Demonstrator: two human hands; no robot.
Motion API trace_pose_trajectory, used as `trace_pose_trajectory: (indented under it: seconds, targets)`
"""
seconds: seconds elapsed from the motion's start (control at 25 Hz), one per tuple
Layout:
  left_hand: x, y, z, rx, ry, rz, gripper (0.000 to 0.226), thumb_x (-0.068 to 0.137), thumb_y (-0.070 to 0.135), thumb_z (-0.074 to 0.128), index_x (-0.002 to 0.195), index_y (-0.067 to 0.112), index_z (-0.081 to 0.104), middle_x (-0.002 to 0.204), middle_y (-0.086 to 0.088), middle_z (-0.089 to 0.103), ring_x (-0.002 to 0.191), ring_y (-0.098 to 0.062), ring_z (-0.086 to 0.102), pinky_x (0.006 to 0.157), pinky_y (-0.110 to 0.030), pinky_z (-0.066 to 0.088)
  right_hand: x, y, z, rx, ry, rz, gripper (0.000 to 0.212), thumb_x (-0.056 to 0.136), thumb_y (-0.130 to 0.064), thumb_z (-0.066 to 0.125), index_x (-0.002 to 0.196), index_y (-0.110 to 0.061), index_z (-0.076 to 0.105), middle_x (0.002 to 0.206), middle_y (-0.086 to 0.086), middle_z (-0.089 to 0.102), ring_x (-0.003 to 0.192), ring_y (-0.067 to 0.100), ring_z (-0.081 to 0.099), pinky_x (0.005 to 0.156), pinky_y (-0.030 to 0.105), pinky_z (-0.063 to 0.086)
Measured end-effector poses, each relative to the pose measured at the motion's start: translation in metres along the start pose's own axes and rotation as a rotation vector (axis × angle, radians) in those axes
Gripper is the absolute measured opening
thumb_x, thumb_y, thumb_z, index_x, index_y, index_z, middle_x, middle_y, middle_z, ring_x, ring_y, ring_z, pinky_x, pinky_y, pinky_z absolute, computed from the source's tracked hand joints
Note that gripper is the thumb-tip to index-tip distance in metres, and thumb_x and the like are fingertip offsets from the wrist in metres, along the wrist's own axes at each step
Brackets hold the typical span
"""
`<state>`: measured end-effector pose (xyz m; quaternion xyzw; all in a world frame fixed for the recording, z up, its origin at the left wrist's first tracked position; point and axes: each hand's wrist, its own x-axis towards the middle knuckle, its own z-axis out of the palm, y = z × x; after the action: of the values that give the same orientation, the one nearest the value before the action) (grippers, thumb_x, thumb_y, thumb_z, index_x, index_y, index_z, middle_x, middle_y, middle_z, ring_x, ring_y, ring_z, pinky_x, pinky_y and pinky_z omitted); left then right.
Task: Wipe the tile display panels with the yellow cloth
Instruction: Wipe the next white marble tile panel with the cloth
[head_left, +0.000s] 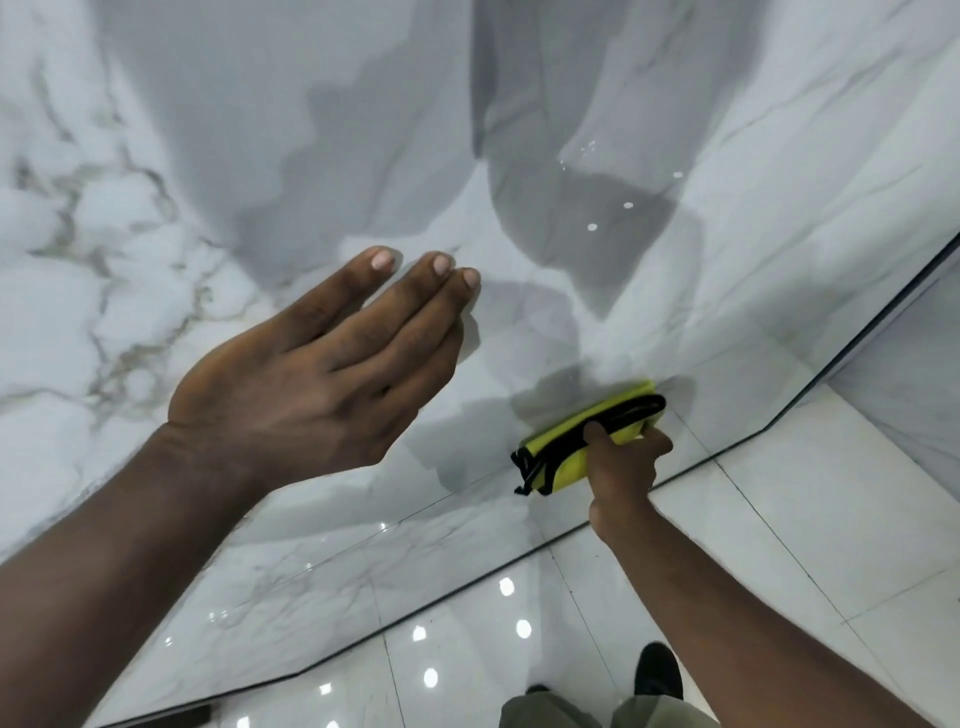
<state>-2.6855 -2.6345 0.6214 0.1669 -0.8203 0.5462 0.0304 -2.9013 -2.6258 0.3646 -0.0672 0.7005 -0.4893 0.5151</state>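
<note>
Yellow cloth (563, 467) is clamped by the right hand (626, 462) low on the tile panel (234, 156). Higher up, the left hand (311, 374) is held flat, fingers together, perhaps touching it.

The marble-look tile panel (519, 156) is smooth and glossy, mirroring shadows. The yellow cloth (571, 441) looks soft and matt, with black edging. Floor tiles (779, 519) shine with light spots.

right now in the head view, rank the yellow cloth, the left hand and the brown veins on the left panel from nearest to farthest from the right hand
1. yellow cloth: gripped in the right hand, low and right.
2. left hand: open, up and to the left.
3. brown veins: far left, beyond the left hand.
</note>
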Motion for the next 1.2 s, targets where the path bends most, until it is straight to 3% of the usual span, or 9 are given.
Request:
trace_pose_trajectory:
  seconds: [0.2, 0.36, 0.48, 0.64, 0.76, 0.8, 0.96, 1.12, 1.2]
  targets:
    - [-0.004, -0.001, -0.001, 0.006, -0.013, -0.012, 0.059, 0.100, 0.027, 0.066, 0.149, -0.007, 0.059, 0.162, -0.025, 0.050, 0.150, -0.038, 0.050, 0.123, -0.052, 0.043, -0.006, -0.007, -0.002, 0.029, 0.040, -0.045, 0.061, 0.094, -0.018, 0.070, 0.143, -0.024, 0.035, 0.112, 0.007, 0.062, 0.085, 0.015, 0.060, 0.083, 0.038, 0.050]
    - [-0.004, 0.001, 0.001, 0.032, -0.010, 0.000, 0.062, 0.102, 0.026, 0.063, 0.152, -0.008, 0.054, 0.160, -0.025, 0.052, 0.149, -0.037, 0.050, 0.122, -0.051, 0.044, -0.014, -0.023, -0.002, -0.021, 0.083, -0.288, 0.061, 0.093, -0.016, 0.066, 0.143, -0.024, 0.032, 0.103, 0.003, 0.064, 0.080, 0.012, 0.063, 0.066, 0.027, 0.047]
    - [-0.002, 0.002, -0.005, 0.027, -0.008, -0.045, 0.067, 0.099, 0.027, 0.063, 0.155, -0.008, 0.050, 0.162, -0.025, 0.050, 0.150, -0.037, 0.050, 0.123, -0.051, 0.043, -0.032, -0.050, -0.003, 0.068, 0.118, -0.311, 0.063, 0.094, -0.018, 0.065, 0.147, -0.029, 0.030, 0.120, 0.012, 0.064, 0.092, 0.026, 0.067, 0.079, 0.036, 0.053]
    - [-0.001, 0.001, -0.006, 0.040, 0.021, -0.129, 0.074, 0.098, 0.034, 0.061, 0.159, -0.005, 0.047, 0.164, -0.021, 0.049, 0.151, -0.035, 0.049, 0.127, -0.050, 0.039, -0.073, -0.098, 0.004, 0.080, 0.074, -0.767, 0.069, 0.084, -0.024, 0.064, 0.145, -0.037, 0.035, 0.133, 0.005, 0.059, 0.113, 0.029, 0.065, 0.095, 0.041, 0.053]
    - [0.003, 0.001, -0.011, -0.053, 0.016, -0.229, 0.063, 0.101, 0.028, 0.059, 0.156, -0.001, 0.053, 0.165, -0.020, 0.049, 0.151, -0.035, 0.051, 0.130, -0.053, 0.031, -0.082, -0.142, 0.005, 0.225, 0.179, -0.685, 0.071, 0.085, -0.020, 0.059, 0.151, -0.034, 0.037, 0.140, -0.001, 0.052, 0.128, 0.027, 0.058, 0.108, 0.044, 0.050]
    - [0.005, 0.000, -0.014, -0.095, 0.014, -0.272, 0.059, 0.101, 0.026, 0.059, 0.154, 0.000, 0.056, 0.165, -0.020, 0.049, 0.151, -0.035, 0.051, 0.131, -0.054, 0.029, -0.086, -0.151, 0.006, 0.236, 0.176, -0.681, 0.071, 0.089, -0.015, 0.058, 0.154, -0.029, 0.037, 0.141, -0.005, 0.047, 0.134, 0.023, 0.053, 0.111, 0.039, 0.046]
    - [0.009, -0.020, -0.024, -0.104, 0.054, -0.398, 0.049, 0.101, 0.024, 0.058, 0.147, 0.007, 0.065, 0.168, -0.021, 0.043, 0.156, -0.038, 0.044, 0.131, -0.059, 0.027, -0.118, -0.171, -0.002, -0.042, 0.060, -1.236, 0.075, 0.086, 0.002, 0.063, 0.156, -0.016, 0.042, 0.132, -0.005, 0.042, 0.123, 0.006, 0.042, 0.108, 0.011, 0.033]
    - [-0.001, -0.044, -0.033, -0.088, 0.137, -0.475, 0.054, 0.100, 0.023, 0.059, 0.150, 0.005, 0.062, 0.170, -0.022, 0.038, 0.158, -0.041, 0.038, 0.129, -0.062, 0.028, -0.132, -0.221, -0.002, 0.155, 0.171, -0.957, 0.075, 0.087, -0.007, 0.058, 0.157, -0.027, 0.041, 0.131, -0.008, 0.041, 0.125, 0.015, 0.045, 0.115, 0.042, 0.040]
    - [-0.004, -0.047, -0.034, -0.115, 0.162, -0.503, 0.054, 0.099, 0.022, 0.061, 0.149, 0.002, 0.061, 0.169, -0.021, 0.041, 0.157, -0.040, 0.040, 0.129, -0.062, 0.029, -0.160, -0.215, 0.005, -0.022, 0.095, -1.311, 0.075, 0.085, -0.004, 0.060, 0.153, -0.029, 0.044, 0.129, -0.017, 0.041, 0.125, 0.018, 0.048, 0.109, 0.035, 0.044]
